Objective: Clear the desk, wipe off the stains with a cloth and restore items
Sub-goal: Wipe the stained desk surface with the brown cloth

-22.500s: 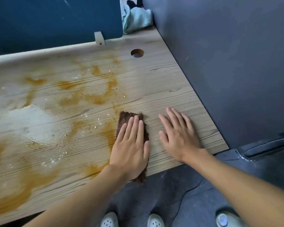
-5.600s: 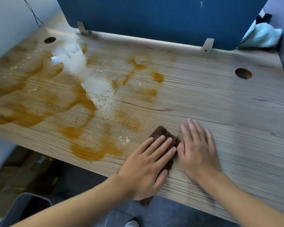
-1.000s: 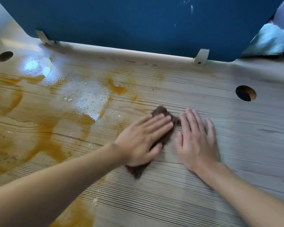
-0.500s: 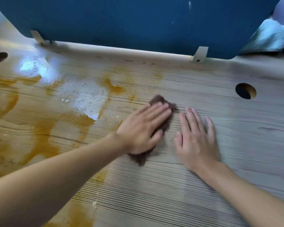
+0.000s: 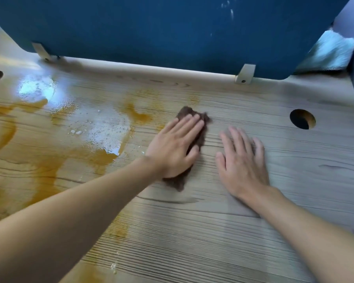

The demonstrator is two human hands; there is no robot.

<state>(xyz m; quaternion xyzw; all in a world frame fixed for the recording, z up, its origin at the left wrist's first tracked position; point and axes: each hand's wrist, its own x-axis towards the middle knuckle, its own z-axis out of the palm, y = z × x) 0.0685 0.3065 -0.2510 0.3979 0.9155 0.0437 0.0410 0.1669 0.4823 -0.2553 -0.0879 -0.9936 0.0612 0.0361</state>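
We are pressing the brown cloth (image 5: 177, 181) flat on the middle of the table (image 5: 192, 231) under the left hand (image 5: 176, 146), fingers straight, with the right hand (image 5: 241, 160) lying spread just to its right, and are judging firm, overlapping strokes leftward into the orange stains (image 5: 102, 157) best.

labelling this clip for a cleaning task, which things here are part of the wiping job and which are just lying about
In the job: brown cloth, under the left hand; orange stains; wet patch; desk; right hand, flat on the desk.

Just there: blue divider; pale blue towel in the far corner; cable hole; bracket.
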